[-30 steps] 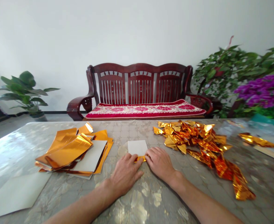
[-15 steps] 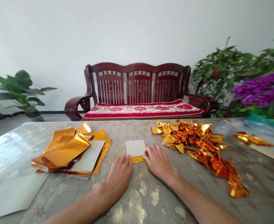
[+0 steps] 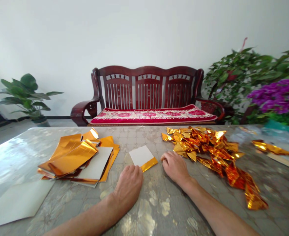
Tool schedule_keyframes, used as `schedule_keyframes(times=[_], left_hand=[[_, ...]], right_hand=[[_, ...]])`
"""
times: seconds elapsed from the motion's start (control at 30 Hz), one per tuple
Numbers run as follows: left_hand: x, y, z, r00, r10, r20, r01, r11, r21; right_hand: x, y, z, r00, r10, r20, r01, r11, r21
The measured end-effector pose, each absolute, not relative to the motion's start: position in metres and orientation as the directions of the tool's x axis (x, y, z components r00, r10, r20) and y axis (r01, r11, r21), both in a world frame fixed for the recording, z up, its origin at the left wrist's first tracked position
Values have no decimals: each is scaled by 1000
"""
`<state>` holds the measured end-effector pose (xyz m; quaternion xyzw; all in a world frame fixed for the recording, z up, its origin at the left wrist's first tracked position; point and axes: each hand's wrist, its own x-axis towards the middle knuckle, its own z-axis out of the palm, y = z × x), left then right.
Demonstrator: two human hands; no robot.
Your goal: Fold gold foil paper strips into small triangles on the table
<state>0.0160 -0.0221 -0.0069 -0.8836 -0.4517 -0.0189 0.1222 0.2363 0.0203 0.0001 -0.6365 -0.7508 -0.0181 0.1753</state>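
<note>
A small sheet [image 3: 141, 155] lies on the table between my hands, white side up, with a gold strip folded over its near edge. It sits turned at an angle. My left hand [image 3: 128, 185] rests palm down on the table, fingertips touching the sheet's near left corner. My right hand [image 3: 175, 167] lies just right of the sheet with its fingers curled under, and nothing shows in them. It is close to a heap of folded gold foil pieces [image 3: 208, 147].
A stack of flat gold and white sheets [image 3: 78, 157] lies at the left, and a larger white sheet [image 3: 14, 205] at the near left edge. More foil [image 3: 269, 147] lies far right. Beyond the table stand a wooden bench [image 3: 146, 95] and potted plants [image 3: 257, 85].
The small sheet has turned counter-clockwise and lies askew. My right hand has come off it and moved right with fingers curled. My left hand stays at its near corner.
</note>
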Motion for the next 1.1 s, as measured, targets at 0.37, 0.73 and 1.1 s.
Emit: schedule_keyframes(times=[0.37, 0.73, 1.1], left_hand=[[27, -24, 3, 567, 809, 151, 821, -570, -28], [31, -24, -1, 578, 780, 240, 792, -607, 63], [11, -20, -1, 513, 518, 684, 564, -804, 186]], right_hand=[[212, 8, -2, -230, 926, 301, 870, 334, -363], [201, 9, -5, -214, 936, 278, 850, 319, -419], [217, 10, 4, -266, 765, 587, 893, 424, -148]])
